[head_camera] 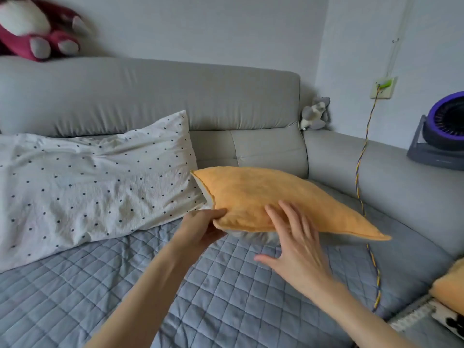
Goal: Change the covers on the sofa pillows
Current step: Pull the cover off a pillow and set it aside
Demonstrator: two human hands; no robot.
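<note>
Orange pillow held above the quilted sofa seat, right of the dotted pillow: your left hand pinches its near-left corner, right hand lies flat with fingers apart; likely seeking the opening, so next locate the closure along the near edge.

Orange pillow: matt, soft napped cloth with a stitched edge seam; paler fabric shows underneath. Polka-dot pillow at left: thin, crinkled white cloth; seat cover near: grey quilted fabric, matt, stitched in a diamond grid. Sofa back: smooth, matt grey upholstery; fan far right: glossy plastic.
</note>
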